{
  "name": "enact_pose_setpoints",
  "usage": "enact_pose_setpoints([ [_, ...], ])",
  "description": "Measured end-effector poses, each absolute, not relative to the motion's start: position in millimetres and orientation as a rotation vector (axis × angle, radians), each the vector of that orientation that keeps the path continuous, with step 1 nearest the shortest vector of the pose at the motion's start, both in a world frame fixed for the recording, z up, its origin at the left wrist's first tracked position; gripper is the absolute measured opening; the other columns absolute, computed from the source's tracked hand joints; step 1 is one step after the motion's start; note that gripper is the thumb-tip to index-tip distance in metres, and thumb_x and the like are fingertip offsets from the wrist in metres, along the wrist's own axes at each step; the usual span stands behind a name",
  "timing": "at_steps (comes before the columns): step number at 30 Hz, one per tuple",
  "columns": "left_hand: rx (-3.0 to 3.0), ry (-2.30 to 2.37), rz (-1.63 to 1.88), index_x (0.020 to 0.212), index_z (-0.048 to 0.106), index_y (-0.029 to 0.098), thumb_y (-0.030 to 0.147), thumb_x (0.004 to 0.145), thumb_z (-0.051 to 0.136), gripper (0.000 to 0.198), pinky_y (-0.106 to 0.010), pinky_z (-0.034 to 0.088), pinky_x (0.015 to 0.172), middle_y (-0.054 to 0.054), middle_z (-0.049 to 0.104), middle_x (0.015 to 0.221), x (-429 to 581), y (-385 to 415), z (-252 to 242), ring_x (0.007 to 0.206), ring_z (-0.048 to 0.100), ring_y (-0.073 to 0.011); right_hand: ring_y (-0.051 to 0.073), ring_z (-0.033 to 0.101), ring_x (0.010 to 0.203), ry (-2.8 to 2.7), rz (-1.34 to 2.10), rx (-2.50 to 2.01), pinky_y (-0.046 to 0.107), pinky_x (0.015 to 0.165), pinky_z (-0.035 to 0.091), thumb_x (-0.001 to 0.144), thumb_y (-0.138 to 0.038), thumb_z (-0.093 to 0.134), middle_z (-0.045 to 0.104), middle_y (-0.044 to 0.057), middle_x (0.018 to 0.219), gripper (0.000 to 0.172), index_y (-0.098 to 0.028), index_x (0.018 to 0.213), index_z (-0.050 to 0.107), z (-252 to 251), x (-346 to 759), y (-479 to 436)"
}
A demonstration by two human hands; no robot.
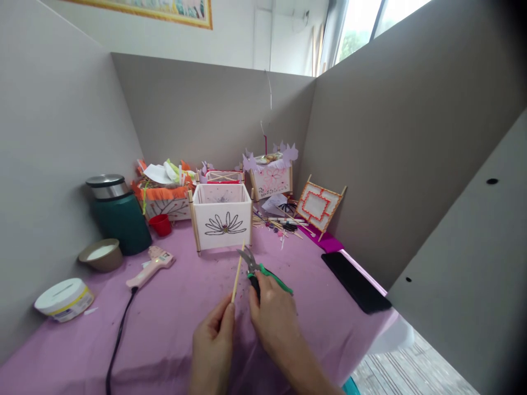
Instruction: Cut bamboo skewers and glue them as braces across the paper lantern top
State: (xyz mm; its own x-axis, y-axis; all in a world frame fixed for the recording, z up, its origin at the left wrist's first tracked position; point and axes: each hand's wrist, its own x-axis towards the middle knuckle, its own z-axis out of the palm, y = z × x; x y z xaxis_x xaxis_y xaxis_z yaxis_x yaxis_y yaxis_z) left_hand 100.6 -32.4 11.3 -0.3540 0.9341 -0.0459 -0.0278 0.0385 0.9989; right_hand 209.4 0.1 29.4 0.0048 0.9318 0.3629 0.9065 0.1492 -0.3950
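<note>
My left hand [214, 340] pinches the lower end of a thin wooden stick [237, 274], which stands nearly upright over the purple tablecloth. My right hand [274, 321] grips green-handled scissors [257, 269], blades pointing up and left, their tips right beside the stick's upper part. Just behind them stands a white paper lantern box [222, 219] with a black flower drawing and wooden corner posts.
Pink glue gun [150, 267] with black cord lies left. Green thermos [117, 214], small bowl [101, 254], white tape tub [63, 299] at far left. More lanterns [269, 178], a framed panel [319, 206], loose sticks at back. Black phone [356, 281] right. Grey partition walls surround.
</note>
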Motion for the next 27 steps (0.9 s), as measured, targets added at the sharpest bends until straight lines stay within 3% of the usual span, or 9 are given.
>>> enact_pose_setpoints([
  [3,1.123,1.535,1.398,0.097,0.075,0.019,0.033,0.07,0.067,0.032,-0.034,0.05,0.089,-0.006,0.074,0.103,102,-39,5,0.104,0.065,-0.0296,0.024,0.066,0.094,-1.871,-0.009,-1.803,0.031,0.078,0.049,0.09,-0.018,0.044,0.07,0.015,0.102,0.031,-0.013,0.115,0.062,30,217,12],
  [7,1.08,1.46,1.346,0.091,0.077,0.019,0.037,0.066,0.069,0.032,-0.031,0.052,0.083,-0.005,0.075,0.098,95,-44,-1,0.099,0.065,-0.0279,0.026,0.068,0.088,-1.823,-0.007,-1.929,0.033,0.072,0.049,0.09,-0.018,0.044,0.069,0.017,0.1,0.03,-0.011,0.111,0.063,32,237,25],
  [10,0.89,1.458,1.367,0.096,0.075,0.014,0.043,0.064,0.07,0.043,-0.023,0.048,0.054,-0.002,0.07,0.069,89,-38,-4,0.066,0.063,-0.0178,0.026,0.067,0.092,-1.851,0.026,-1.894,0.033,0.076,0.049,0.09,-0.02,0.044,0.068,0.016,0.105,0.033,-0.013,0.117,0.061,33,243,16],
  [13,0.687,1.383,1.373,0.107,0.069,0.01,0.049,0.062,0.071,0.059,-0.017,0.023,0.036,0.009,0.042,0.046,86,-27,-4,0.039,0.033,-0.0056,0.024,0.066,0.094,-1.952,0.046,-1.752,0.033,0.079,0.05,0.089,-0.02,0.045,0.068,0.014,0.108,0.034,-0.015,0.119,0.059,27,237,-7],
  [17,0.698,1.325,1.433,0.113,0.064,0.01,0.048,0.064,0.071,0.063,-0.016,0.015,0.037,0.012,0.03,0.047,88,-18,-1,0.04,0.021,-0.0035,0.025,0.068,0.085,-2.113,0.036,-1.568,0.034,0.071,0.053,0.086,-0.019,0.047,0.069,0.013,0.101,0.034,-0.015,0.117,0.06,13,220,-38],
  [27,0.671,1.255,1.358,0.115,0.065,0.009,0.047,0.063,0.073,0.065,-0.016,0.019,0.039,0.009,0.032,0.05,104,-33,1,0.044,0.027,-0.0045,0.025,0.068,0.086,-2.016,-0.034,-1.796,0.032,0.066,0.053,0.09,-0.019,0.044,0.068,0.015,0.106,0.034,-0.011,0.119,0.059,16,225,-13],
])
